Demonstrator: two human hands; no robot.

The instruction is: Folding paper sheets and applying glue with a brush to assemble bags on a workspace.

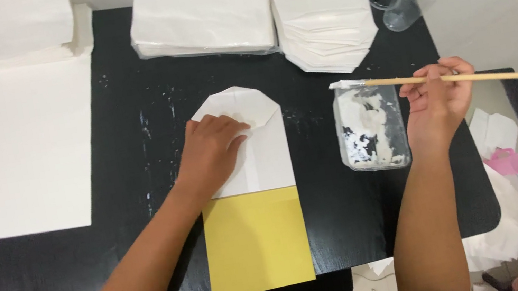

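On the black table [51, 285], a large white sheet [14, 148] lies at the left. At centre lies a paper bag [262, 166], its white folded top above a yellow lower part. The left hand [211, 150] presses flat on the white part, fingers together. The right hand [437, 98] pinches a wooden glue brush [458, 78] over a clear glue tray [371, 126].

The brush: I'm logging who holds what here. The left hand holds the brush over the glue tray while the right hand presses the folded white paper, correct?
Not quite: the hands are swapped. In the head view, the right hand holds the brush over the glue tray, while the left hand presses the folded white paper.
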